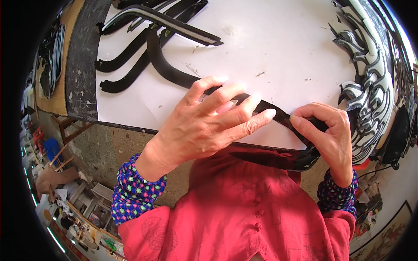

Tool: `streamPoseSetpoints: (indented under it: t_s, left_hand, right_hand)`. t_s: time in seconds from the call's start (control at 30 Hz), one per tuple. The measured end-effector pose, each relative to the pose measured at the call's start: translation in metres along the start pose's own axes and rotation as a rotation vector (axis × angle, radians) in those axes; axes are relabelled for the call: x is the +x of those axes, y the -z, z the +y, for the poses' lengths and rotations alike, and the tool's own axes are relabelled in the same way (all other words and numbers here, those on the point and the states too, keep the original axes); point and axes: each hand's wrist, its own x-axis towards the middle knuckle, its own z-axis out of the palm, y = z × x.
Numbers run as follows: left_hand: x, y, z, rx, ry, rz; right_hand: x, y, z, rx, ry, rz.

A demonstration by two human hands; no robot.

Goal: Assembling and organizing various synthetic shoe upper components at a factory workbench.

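Note:
A long, curved black strip (pixel 174 76) runs across the white tabletop (pixel 296 52) and passes beneath my left hand. Spread fingers of my left hand (pixel 200 117) rest on and over it, pressing near its middle; the thumb is mostly hidden. My right hand (pixel 328 130) pinches the strip between thumb and forefinger near the table's front edge. Beyond that pinch a glossy black length (pixel 278 160) hangs over the edge, close to my red garment. Whether it is one piece with the strip I cannot tell.
Several black curved strips (pixel 126 56) lie at the far left, one with a pale lengthwise band (pixel 174 25). Along the right side sits a heap of black-and-white curved pieces (pixel 370 78). A brown board (pixel 69 26) adjoins the table's left end. On the floor is a blue container (pixel 52 148).

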Motion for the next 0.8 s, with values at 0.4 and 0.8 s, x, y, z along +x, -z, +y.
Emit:
streamPoseSetpoints:
  t_s: [0.4, 0.8]
  left_hand:
    - [0.005, 0.001, 0.001, -0.047, 0.031, 0.004]
    - [0.001, 0.007, -0.001, -0.205, 0.089, 0.008]
  right_hand:
    - [0.002, 0.002, 0.001, -0.032, -0.004, -0.014]
    - [-0.02, -0.002, 0.013, -0.264, 0.202, 0.21]
